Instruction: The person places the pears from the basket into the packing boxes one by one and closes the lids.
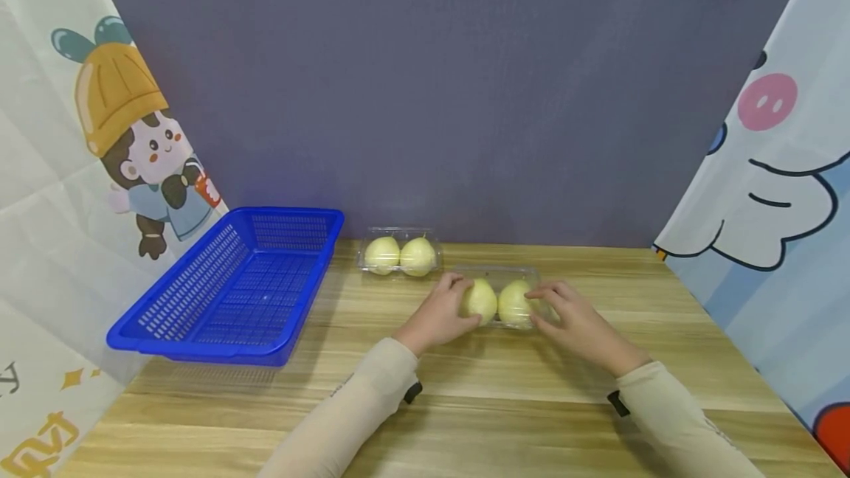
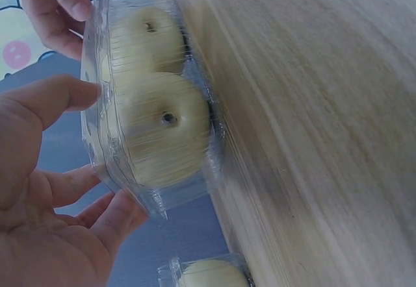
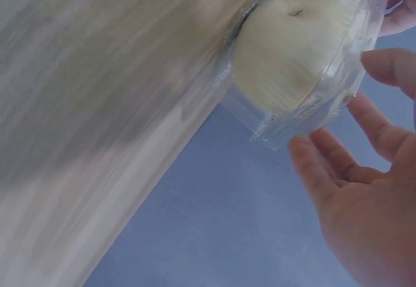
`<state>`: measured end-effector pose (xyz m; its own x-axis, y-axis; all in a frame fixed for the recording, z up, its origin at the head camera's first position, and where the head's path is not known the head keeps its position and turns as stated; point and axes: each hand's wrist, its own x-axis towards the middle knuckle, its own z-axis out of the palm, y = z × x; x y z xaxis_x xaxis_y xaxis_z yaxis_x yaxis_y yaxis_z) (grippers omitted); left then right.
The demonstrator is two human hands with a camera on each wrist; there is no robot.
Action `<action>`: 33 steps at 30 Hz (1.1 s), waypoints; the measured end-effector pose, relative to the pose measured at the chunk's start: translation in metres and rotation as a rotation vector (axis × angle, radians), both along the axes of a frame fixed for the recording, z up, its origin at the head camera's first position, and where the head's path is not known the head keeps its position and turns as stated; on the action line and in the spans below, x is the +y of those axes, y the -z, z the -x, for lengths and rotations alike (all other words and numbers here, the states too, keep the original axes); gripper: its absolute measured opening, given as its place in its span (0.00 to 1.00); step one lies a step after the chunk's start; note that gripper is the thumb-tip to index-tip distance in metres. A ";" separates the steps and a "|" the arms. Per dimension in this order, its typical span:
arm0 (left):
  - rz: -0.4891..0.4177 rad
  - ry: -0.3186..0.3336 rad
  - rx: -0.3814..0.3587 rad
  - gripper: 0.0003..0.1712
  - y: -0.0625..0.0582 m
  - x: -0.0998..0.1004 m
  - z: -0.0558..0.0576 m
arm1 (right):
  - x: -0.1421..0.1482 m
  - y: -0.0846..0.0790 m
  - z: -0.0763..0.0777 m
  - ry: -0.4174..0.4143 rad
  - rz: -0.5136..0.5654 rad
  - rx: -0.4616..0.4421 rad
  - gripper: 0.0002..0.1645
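Observation:
A clear plastic clamshell box (image 1: 501,271) with two pale yellow pears (image 1: 515,304) in it sits on the wooden table, right of centre. At its left end, my left hand (image 1: 440,313) grips the box, thumb on the near side and fingers around the far side. My right hand (image 1: 576,323) holds the opposite end, its thumb and fingertips against the plastic. In the left wrist view the lid appears closed over the pears (image 2: 166,131). From the right wrist, the right hand's fingers (image 3: 309,163) are bent around the box's corner.
A second clear box (image 1: 401,231) with two pears (image 1: 417,257) stands farther back by the dark grey backdrop (image 1: 465,94). On the left is a blue plastic basket (image 1: 279,351) with slotted sides and nothing in it. Printed cloths hang at both sides.

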<state>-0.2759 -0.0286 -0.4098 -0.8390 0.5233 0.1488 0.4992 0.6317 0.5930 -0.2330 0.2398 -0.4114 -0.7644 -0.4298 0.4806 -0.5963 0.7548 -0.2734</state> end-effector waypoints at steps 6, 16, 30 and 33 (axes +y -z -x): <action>0.013 -0.004 -0.010 0.41 -0.001 0.001 0.000 | -0.001 0.001 0.000 -0.003 0.008 -0.025 0.22; 0.041 0.002 -0.010 0.41 -0.005 0.001 -0.001 | -0.003 -0.002 0.000 0.002 0.012 -0.062 0.23; 0.040 0.019 -0.044 0.40 -0.008 0.002 -0.003 | -0.008 -0.007 -0.001 0.014 0.010 -0.042 0.23; 0.040 0.023 -0.047 0.40 -0.009 0.002 -0.002 | -0.008 -0.008 0.000 0.012 0.025 -0.051 0.23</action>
<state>-0.2738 -0.0264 -0.4013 -0.8322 0.5474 0.0883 0.4862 0.6438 0.5909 -0.2329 0.2318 -0.4035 -0.7931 -0.4091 0.4512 -0.5722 0.7543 -0.3218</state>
